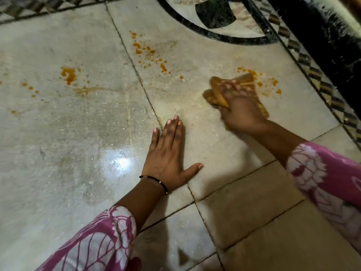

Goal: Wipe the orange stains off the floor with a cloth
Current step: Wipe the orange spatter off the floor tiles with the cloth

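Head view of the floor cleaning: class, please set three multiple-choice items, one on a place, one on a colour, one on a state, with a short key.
1. Where is the cloth?
A. under the left hand
B. in the right hand
C. lying alone on the floor

2. What colour are the stains?
A. blue
B. green
C. orange

3. How is the left hand?
A. flat on the floor, fingers straight
B. curled round the cloth
C. raised in the air

Key: 1 B, the right hand grips the cloth on the floor; 2 C, orange splashes dot the tiles; 3 A, its palm lies on the tile, holding nothing.
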The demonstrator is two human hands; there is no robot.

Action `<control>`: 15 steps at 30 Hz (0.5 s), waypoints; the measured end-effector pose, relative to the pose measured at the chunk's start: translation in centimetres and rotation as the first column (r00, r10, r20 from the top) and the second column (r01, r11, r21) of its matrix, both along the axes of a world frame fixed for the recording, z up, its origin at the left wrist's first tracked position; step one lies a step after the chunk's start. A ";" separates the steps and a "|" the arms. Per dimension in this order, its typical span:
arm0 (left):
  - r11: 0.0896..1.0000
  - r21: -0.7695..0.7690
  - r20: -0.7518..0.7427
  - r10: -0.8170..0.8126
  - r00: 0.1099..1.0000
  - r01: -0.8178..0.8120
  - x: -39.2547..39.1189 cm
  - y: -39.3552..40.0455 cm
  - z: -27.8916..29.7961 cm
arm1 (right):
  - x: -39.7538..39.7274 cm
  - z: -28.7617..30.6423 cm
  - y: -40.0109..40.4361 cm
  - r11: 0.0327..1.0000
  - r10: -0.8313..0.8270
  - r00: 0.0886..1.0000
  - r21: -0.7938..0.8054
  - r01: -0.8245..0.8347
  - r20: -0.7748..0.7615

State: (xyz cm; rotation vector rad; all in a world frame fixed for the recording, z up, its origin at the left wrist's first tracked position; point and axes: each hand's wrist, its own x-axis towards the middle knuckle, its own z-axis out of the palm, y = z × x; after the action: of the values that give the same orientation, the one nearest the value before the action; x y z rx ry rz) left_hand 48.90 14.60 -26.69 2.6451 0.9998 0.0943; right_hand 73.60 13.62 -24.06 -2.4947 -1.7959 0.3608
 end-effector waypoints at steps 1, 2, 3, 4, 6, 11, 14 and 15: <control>1.000 0.002 0.001 0.003 1.000 -0.003 0.0 -0.1 0.1 | -1.6 0.0 0.7 0.999 0.036 0.999 -0.009 -0.036 0.000; 1.000 0.003 0.002 0.008 1.000 -0.008 0.0 -0.1 0.1 | -3.3 -0.1 0.7 0.996 0.085 0.996 -0.026 -0.085 -0.006; 1.000 0.004 0.003 0.011 1.000 -0.011 0.0 -0.2 0.1 | -5.0 -0.2 -0.1 0.989 0.141 0.990 -0.039 -0.141 -0.005; 1.000 0.006 0.002 0.012 1.000 -0.012 -0.1 -0.3 0.1 | -6.2 -0.1 -1.7 0.978 0.201 0.980 -0.051 -0.201 0.005; 1.000 0.016 0.006 0.010 1.000 -0.011 -0.1 -0.3 0.1 | -7.0 0.1 -6.2 0.956 0.290 0.956 -0.064 -0.287 0.042; 1.000 0.024 -0.002 0.005 1.000 -0.005 -0.2 -0.1 -0.1 | -2.7 0.8 -12.5 0.979 0.190 0.978 -0.091 -0.182 0.086; 1.000 0.019 -0.009 -0.005 1.000 0.005 -0.2 -0.2 0.0 | -0.8 0.9 -8.7 0.994 0.035 0.995 -0.107 -0.025 0.092; 1.000 0.020 -0.012 -0.004 1.000 0.004 -0.2 -0.2 -0.1 | -0.6 0.7 -6.5 0.996 0.004 0.997 -0.089 0.004 0.083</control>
State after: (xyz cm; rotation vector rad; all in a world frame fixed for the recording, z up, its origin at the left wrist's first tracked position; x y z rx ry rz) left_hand 48.67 14.43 -26.76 2.6691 1.0021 0.0883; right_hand 73.01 7.10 -23.40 -2.6066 -1.8492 0.3502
